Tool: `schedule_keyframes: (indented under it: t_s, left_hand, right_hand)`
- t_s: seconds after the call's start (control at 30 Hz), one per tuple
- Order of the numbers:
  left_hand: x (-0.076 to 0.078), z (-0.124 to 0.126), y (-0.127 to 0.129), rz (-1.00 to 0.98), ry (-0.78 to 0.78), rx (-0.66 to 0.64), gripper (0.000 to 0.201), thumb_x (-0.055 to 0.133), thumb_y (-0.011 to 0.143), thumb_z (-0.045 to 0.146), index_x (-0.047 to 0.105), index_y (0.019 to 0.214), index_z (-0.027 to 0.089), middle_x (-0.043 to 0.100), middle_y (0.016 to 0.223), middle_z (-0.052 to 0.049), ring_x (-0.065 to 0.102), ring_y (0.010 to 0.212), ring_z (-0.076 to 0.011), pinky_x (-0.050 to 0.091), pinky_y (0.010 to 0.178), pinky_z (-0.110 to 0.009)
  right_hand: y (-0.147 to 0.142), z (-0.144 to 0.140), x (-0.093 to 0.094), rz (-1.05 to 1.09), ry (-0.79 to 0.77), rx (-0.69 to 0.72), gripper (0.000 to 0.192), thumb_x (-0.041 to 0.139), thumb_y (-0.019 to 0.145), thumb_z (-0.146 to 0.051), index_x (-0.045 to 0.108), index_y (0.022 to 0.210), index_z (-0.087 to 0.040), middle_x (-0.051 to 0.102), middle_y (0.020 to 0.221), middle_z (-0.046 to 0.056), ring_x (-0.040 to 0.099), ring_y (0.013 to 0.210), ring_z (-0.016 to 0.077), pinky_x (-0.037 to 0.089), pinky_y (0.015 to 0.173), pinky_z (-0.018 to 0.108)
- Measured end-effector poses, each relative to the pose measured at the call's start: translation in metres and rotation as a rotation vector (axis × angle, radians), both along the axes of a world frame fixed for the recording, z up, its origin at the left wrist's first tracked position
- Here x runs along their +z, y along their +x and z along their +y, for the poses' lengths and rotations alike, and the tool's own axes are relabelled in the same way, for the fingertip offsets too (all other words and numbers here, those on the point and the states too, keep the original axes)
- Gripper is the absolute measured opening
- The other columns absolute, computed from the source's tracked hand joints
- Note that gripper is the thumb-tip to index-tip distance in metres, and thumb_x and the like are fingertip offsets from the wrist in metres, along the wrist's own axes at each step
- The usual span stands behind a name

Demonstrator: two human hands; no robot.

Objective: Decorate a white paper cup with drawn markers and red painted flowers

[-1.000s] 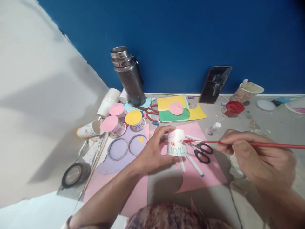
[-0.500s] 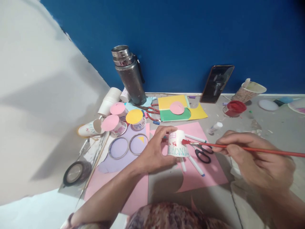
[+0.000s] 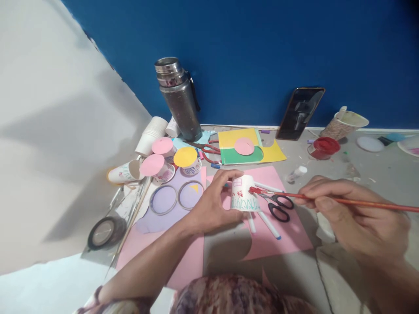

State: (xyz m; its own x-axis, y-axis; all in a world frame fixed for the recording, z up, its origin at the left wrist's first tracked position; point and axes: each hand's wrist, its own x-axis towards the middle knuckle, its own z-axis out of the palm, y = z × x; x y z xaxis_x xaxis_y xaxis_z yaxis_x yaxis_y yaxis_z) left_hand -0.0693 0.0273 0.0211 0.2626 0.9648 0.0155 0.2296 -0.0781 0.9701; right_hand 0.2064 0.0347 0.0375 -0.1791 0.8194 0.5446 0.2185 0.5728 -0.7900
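Head view is showing the pink paper sheet [image 3: 281,235] lying on the grey floor, under everything in hand. The right hand [image 3: 353,218] is pinching a red paintbrush [image 3: 343,201], its tip touching the cup. The left hand [image 3: 212,205] is gripping an upturned decorated paper cup [image 3: 242,196] above the sheet, beside black scissors [image 3: 278,207].

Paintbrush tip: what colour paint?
Red, on the paintbrush tip touching the paper cup; head view.

A deep blue painted wall [image 3: 262,52] is rising behind the grey worktop [image 3: 376,174]. A slanted white panel [image 3: 49,131] is closing the left side.
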Motion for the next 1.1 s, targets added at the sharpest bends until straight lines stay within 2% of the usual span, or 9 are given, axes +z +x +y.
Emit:
schedule_keyframes:
  t_s: [0.1,0.23,0.37,0.6,0.7,0.87,1.1]
  left_hand:
    - [-0.0004,0.0001,0.0000,0.006,0.010,-0.007,0.077,0.097,0.069,0.032,0.059,0.136,0.027,0.056,0.145,-0.011,0.057,0.135,-0.0325,0.053,0.111,-0.048]
    - [-0.0013,0.0006,0.0004,0.014,0.009,-0.001,0.079,0.098,0.068,0.034,0.059,0.136,0.026,0.056,0.144,-0.011,0.058,0.134,-0.0326,0.053,0.111,-0.048]
    - [-0.0011,0.0009,0.0008,-0.005,0.004,0.003,0.077,0.097,0.068,0.034,0.059,0.135,0.026,0.056,0.143,-0.011,0.057,0.136,-0.0328,0.053,0.112,-0.048]
    - [-0.0003,0.0003,0.0019,-0.014,-0.006,-0.008,0.075,0.095,0.069,0.031,0.059,0.135,0.026,0.055,0.144,-0.012,0.057,0.135,-0.0322,0.054,0.111,-0.048]
    - [0.0005,0.0004,0.0019,-0.031,-0.026,0.001,0.075,0.096,0.068,0.030,0.060,0.133,0.026,0.056,0.143,-0.012,0.058,0.135,-0.0325,0.054,0.111,-0.048]
    - [0.0018,0.0004,0.0019,-0.055,-0.054,-0.001,0.076,0.096,0.068,0.029,0.059,0.134,0.026,0.057,0.144,-0.011,0.061,0.130,-0.0311,0.054,0.109,-0.047]
    - [0.0006,0.0007,0.0015,-0.068,-0.060,-0.001,0.076,0.096,0.068,0.031,0.059,0.134,0.026,0.058,0.145,-0.012,0.061,0.130,-0.0313,0.054,0.108,-0.046]
  right_hand:
    - [-0.0017,0.0023,0.0013,-0.037,0.032,0.081,0.022,0.065,0.096,-0.009,0.077,0.101,-0.027,0.079,0.086,0.001,0.078,0.082,0.0195,0.064,0.073,0.030]
    - [-0.0031,0.0054,0.0040,-0.064,0.076,0.119,0.024,0.065,0.094,-0.007,0.075,0.102,-0.027,0.078,0.084,0.000,0.077,0.079,0.0199,0.063,0.078,0.032]
    - [-0.0039,0.0059,0.0070,-0.056,0.088,0.151,0.026,0.064,0.094,-0.005,0.074,0.103,-0.027,0.078,0.083,0.000,0.077,0.077,0.0202,0.062,0.074,0.033]
    - [-0.0030,0.0055,0.0069,-0.059,0.092,0.143,0.025,0.064,0.094,-0.005,0.075,0.103,-0.026,0.077,0.085,0.001,0.076,0.079,0.0191,0.062,0.080,0.033]
    - [-0.0005,0.0056,0.0057,-0.063,0.082,0.156,0.024,0.064,0.094,-0.006,0.076,0.103,-0.025,0.077,0.084,0.001,0.076,0.080,0.0195,0.061,0.078,0.034]
    - [0.0028,0.0043,0.0041,0.021,0.061,0.100,0.025,0.065,0.094,-0.005,0.078,0.104,-0.024,0.076,0.087,0.003,0.075,0.086,0.0221,0.061,0.076,0.036]
    - [0.0014,0.0041,0.0052,-0.031,0.064,0.126,0.025,0.065,0.094,-0.006,0.077,0.102,-0.026,0.076,0.084,0.002,0.075,0.080,0.0216,0.061,0.072,0.036]
